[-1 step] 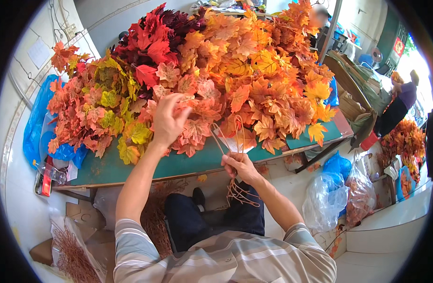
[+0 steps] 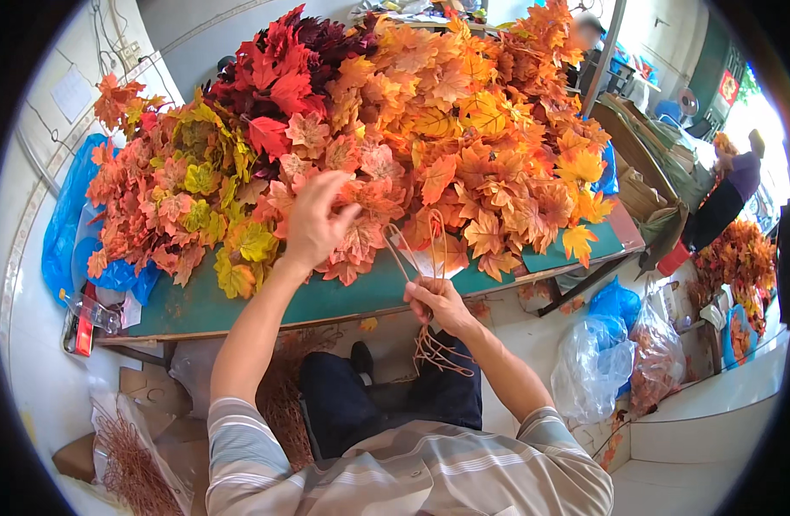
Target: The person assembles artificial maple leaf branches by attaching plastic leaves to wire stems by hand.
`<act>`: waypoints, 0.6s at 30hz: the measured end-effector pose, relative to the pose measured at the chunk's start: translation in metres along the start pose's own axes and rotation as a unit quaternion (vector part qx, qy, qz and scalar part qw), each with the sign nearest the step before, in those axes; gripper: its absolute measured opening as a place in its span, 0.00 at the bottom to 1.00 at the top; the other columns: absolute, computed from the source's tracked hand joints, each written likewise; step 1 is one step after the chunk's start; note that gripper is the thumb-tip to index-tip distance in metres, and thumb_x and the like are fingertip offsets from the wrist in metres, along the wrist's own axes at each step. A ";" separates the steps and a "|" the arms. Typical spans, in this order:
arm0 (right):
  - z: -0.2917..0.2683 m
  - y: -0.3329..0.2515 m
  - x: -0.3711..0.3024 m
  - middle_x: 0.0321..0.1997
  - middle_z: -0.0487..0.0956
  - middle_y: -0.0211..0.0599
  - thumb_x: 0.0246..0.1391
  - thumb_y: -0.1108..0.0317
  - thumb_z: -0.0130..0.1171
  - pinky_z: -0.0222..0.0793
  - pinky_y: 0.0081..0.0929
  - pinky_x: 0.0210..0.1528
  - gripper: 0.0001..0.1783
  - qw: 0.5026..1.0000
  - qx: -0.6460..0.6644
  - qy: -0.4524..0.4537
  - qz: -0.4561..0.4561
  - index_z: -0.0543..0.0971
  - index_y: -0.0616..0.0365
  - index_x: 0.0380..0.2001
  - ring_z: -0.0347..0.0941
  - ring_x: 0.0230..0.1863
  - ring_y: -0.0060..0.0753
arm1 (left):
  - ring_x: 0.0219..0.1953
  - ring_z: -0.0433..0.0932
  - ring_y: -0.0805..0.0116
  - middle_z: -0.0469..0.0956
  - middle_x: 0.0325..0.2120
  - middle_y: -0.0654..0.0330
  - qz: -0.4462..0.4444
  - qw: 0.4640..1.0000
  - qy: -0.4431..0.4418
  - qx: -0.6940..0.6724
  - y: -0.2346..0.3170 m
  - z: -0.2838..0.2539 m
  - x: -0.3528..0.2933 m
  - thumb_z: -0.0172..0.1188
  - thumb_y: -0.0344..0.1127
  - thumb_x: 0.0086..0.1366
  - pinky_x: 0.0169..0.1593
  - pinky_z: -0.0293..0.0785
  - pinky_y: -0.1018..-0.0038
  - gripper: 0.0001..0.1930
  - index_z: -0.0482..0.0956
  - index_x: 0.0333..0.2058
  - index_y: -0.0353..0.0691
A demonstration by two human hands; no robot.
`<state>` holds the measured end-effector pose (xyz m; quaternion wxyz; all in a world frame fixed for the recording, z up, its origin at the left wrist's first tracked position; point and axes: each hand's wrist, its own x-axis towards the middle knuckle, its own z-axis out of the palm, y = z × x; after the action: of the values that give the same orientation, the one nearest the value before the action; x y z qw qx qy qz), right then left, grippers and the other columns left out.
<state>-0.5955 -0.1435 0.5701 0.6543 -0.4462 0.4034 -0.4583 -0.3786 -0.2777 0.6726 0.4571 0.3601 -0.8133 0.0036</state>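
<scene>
My left hand point(image 2: 316, 219), with its fingers apart and nothing in them, is over the pink artificial maple leaves point(image 2: 353, 242) at the front of a big heap. To its right, my right hand point(image 2: 438, 301) is closed around a bundle of thin brown vine stems point(image 2: 438, 353). Loops of the stems rise above the fist toward the leaves, and the loose ends dangle below it over my lap. Yellow-green leaves point(image 2: 255, 243) lie left of my left hand. Orange leaves point(image 2: 489, 185) fill the right side of the heap, and dark red ones point(image 2: 283, 73) lie at the back.
The heap covers most of a green table point(image 2: 352, 301). A blue bag point(image 2: 64, 224) hangs at its left end, near a clear bottle point(image 2: 102, 316). Plastic bags point(image 2: 593, 365) stand on the floor at right. More brown stems point(image 2: 137, 469) lie lower left. Another person point(image 2: 730, 189) is at far right.
My left hand has shifted slightly to the right over the pink leaves. My right hand and the stems stay in place.
</scene>
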 end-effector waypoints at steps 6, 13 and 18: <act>0.002 0.002 0.000 0.16 0.70 0.23 0.61 0.54 0.54 0.55 0.14 0.17 0.18 1.000 -0.001 0.003 -0.006 0.76 0.57 0.27 0.63 0.15 0.15 | 0.56 0.68 0.58 0.75 0.49 0.54 0.073 0.974 -0.197 0.087 -0.027 0.028 -0.037 0.62 0.35 0.53 0.59 0.61 0.63 0.20 0.77 0.46 0.35; 0.004 0.005 -0.006 0.15 0.69 0.23 0.61 0.54 0.54 0.54 0.15 0.17 0.18 0.999 -0.032 0.024 -0.022 0.76 0.58 0.27 0.62 0.15 0.14 | 0.50 0.73 0.59 0.79 0.42 0.56 0.065 0.991 -0.102 0.058 0.001 0.002 -0.029 0.63 0.39 0.55 0.56 0.62 0.62 0.18 0.79 0.42 0.36; 0.021 -0.005 -0.034 0.14 0.68 0.24 0.62 0.59 0.54 0.54 0.16 0.17 0.16 0.997 -0.009 0.034 -0.061 0.75 0.60 0.27 0.61 0.15 0.14 | 0.53 0.70 0.58 0.75 0.48 0.53 0.117 0.988 -0.078 0.059 0.027 0.007 -0.011 0.64 0.44 0.56 0.57 0.63 0.62 0.25 0.75 0.49 0.36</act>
<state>-0.5856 -0.1077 0.5845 0.6066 -0.4603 0.4017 -0.5087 -0.3959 -0.2536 0.6688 0.3666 0.2877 -0.8815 0.0767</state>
